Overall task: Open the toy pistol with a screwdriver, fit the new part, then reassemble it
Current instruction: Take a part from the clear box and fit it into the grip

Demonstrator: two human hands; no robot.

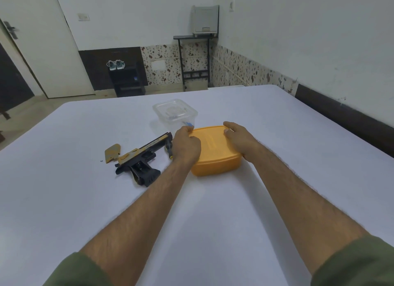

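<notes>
White tabletop (213, 211) ahead: your left hand (186, 146) and right hand (239, 137) each grip the orange box (215, 157) lid edge; the opened toy pistol (138, 157) lies just left. You're likely fetching the new part: lift evenly

One head-worn wide-angle view looks forward and down, close over the table (277, 119).

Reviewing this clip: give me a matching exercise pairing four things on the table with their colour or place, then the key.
Things:
1. orange box
2. clear tub
3. toy pistol
4. loose grip panel

Descriptions:
A. transparent, beyond the hands
B. black and gold, left of the left hand
C. lies just left of the pistol
D. both hands on its lid, right hand included

Pairs: 1-D, 2-A, 3-B, 4-C
</notes>
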